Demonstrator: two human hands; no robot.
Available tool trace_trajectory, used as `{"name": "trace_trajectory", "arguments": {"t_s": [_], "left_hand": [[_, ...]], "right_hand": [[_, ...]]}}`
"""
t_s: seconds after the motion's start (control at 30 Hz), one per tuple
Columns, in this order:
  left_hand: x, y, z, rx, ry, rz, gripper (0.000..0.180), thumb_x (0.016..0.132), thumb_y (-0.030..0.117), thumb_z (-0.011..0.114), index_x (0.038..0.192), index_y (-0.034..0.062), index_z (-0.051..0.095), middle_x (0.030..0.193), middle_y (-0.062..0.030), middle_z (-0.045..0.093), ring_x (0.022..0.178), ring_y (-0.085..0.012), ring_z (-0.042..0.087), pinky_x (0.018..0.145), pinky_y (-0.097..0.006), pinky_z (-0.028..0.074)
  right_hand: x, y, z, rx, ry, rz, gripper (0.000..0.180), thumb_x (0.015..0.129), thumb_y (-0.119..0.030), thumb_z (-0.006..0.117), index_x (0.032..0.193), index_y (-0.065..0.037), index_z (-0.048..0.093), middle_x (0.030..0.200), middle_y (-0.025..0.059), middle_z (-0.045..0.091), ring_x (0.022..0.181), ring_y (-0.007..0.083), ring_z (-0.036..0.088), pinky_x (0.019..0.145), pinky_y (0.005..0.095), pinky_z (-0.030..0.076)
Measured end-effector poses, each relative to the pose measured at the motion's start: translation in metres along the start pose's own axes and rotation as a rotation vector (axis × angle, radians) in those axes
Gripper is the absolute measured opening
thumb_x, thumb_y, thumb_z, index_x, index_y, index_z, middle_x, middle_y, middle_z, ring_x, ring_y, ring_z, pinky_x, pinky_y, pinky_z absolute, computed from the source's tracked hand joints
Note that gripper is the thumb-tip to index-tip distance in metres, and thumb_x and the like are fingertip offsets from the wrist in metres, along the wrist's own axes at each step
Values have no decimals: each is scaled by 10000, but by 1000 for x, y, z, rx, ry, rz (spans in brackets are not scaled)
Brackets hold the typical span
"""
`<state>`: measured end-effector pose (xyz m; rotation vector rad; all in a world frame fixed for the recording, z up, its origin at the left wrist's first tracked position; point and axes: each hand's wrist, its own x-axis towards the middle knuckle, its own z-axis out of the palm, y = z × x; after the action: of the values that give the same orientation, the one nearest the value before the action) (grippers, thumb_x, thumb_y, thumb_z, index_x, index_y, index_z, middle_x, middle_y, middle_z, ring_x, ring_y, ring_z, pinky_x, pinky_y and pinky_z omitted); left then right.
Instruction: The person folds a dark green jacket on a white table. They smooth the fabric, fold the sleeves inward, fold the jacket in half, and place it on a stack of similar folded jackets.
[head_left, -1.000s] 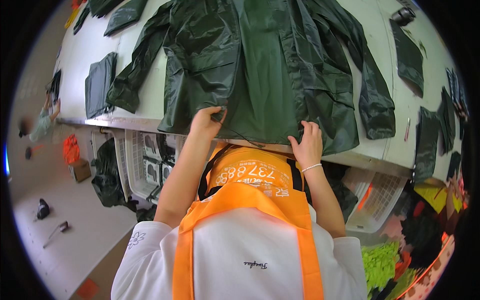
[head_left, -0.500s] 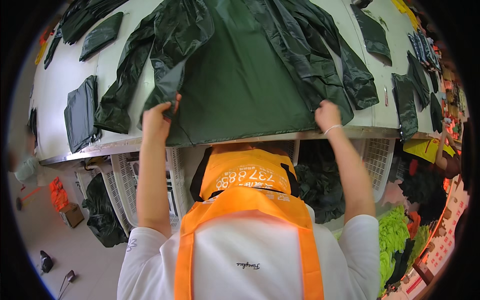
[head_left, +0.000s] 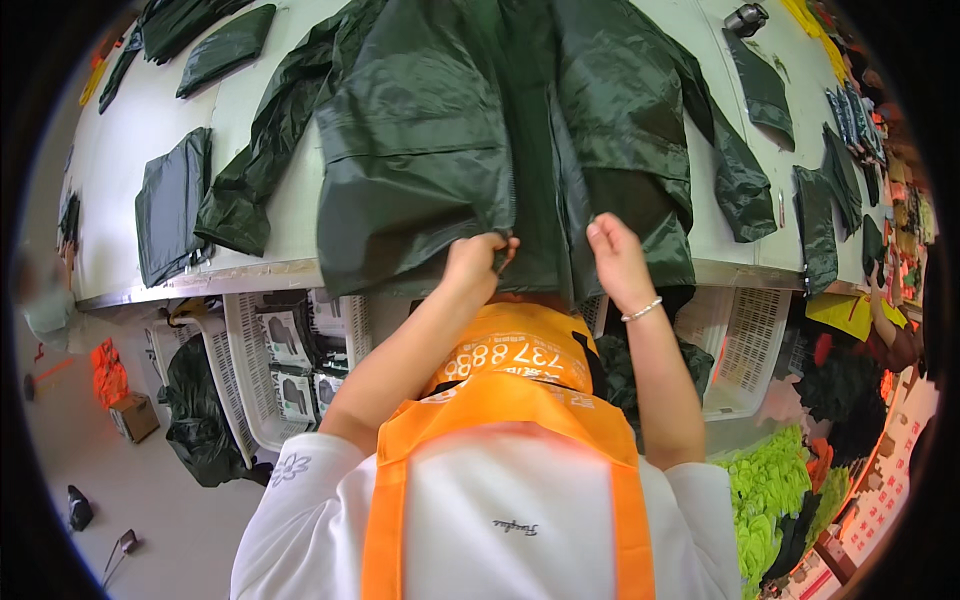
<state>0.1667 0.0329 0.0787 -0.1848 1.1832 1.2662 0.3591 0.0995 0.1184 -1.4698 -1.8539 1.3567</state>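
Far to the left of the left hand (head_left: 480, 258), a folded dark green garment (head_left: 172, 208) lies on a pale bench (head_left: 110, 190). Closer in, a long sleeve (head_left: 232, 212) belongs to a shiny dark green jacket (head_left: 420, 140), which is spread on the bench directly beyond both hands, its hem by the near edge. Under the bench, below and left of the left hand, a white plastic crate (head_left: 248, 375) holds packets (head_left: 293, 395). The left hand is closed, fingers curled around one front edge of the jacket near the hem. Below the hands, between the forearms, is an orange apron (head_left: 510, 400). The right hand (head_left: 618, 262), a pale bracelet (head_left: 641, 309) at its wrist, pinches the other front edge between thumb and fingers. Below and right of it sits another white crate (head_left: 745, 350); lower still, lime-green cloth (head_left: 770, 490) is heaped. Farther right of that hand, a dark green folded piece (head_left: 815, 230) lies on the bench.
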Motion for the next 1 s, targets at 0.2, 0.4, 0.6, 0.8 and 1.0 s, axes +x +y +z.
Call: {"name": "trace_trajectory", "arguments": {"t_s": [0.2, 0.4, 0.6, 0.8, 1.0], "left_hand": [[51, -16, 37, 153, 4, -128, 268, 794, 284, 696, 703, 76, 555, 661, -25, 552, 524, -118, 485, 469, -260, 369], [64, -18, 40, 435, -49, -109, 270, 789, 323, 718, 784, 59, 656, 667, 5, 576, 567, -103, 493, 524, -236, 398], [75, -16, 34, 524, -122, -72, 143, 791, 159, 661, 720, 41, 624, 638, -28, 557, 561, -122, 510, 512, -249, 402], [69, -6, 21, 204, -203, -170, 123, 793, 141, 670, 800, 27, 626, 671, -45, 592, 579, -140, 548, 544, -240, 456], [58, -10, 32, 362, -151, -14, 139, 771, 141, 699, 769, 8, 656, 728, -64, 639, 627, -138, 583, 571, -240, 445]], "right_hand": [[-10, 45, 37, 193, 32, 221, 220, 936, -186, 500, 811, -7, 531, 605, -11, 436, 571, 81, 383, 534, 274, 354], [-1, 56, 44, 111, 35, 151, 360, 941, -290, 469, 769, 19, 538, 600, 120, 508, 566, 230, 485, 573, 351, 403], [4, 28, 47, -149, 90, 64, 479, 951, -373, 451, 719, 38, 529, 607, 219, 485, 568, 329, 458, 592, 390, 416], [23, 67, 10, -224, 48, 331, 371, 884, -316, 571, 765, 34, 542, 677, 203, 534, 674, 354, 573, 616, 431, 422], [13, 14, 32, -558, 306, -318, 164, 798, -141, 644, 905, -60, 550, 873, 120, 563, 859, 319, 559, 726, 403, 464]]}}
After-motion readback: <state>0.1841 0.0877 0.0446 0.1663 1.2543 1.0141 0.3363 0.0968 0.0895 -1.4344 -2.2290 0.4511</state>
